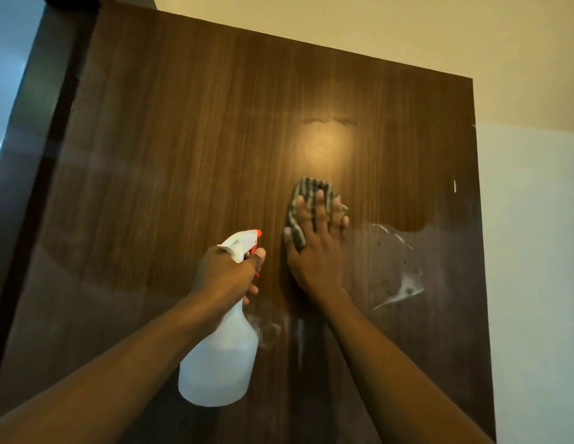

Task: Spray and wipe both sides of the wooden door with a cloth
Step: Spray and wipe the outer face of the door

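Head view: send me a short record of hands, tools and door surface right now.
left hand: grips bottle at the neck, forefinger by the trigger
bottle: white, red nozzle tip, aimed at door
right hand: flat, fingers spread, presses cloth on door
cloth: striped, bunched under the fingers
door: dark wood, glare spot above cloth
streaks: white, right of and below right hand, not yet wiped
wall: pale, past door's right edge

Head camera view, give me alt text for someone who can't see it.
A person's right hand presses a striped cloth flat against a dark wooden door, while the left hand grips a white spray bottle with an orange nozzle. Foamy streaks lie right of the cloth.
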